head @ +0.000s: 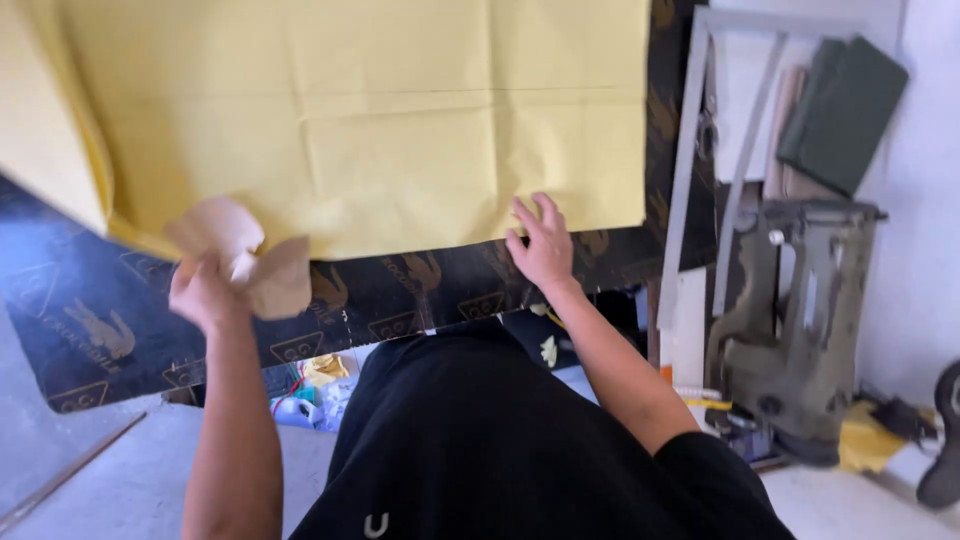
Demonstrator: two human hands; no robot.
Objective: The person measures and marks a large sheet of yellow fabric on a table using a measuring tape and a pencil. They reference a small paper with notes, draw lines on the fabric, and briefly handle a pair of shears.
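**Yellow sheet spread flat, tan scrap lifted at its corner**

Black patterned sheet covers the worktop, and on it lies the big yellow cloth, already spread, with only faint fold lines showing. Its near left corner looks unsettled; that seems to be what remains. The right hand rests open, fingers splayed, pressing the cloth's near edge and gripping nothing. The left hand is closed around a crumpled tan scrap, held just over that corner. Right of the flat hand a grey metal frame stands close by, with a green machine beyond it. Below the left wrist, small clutter sits on the floor.
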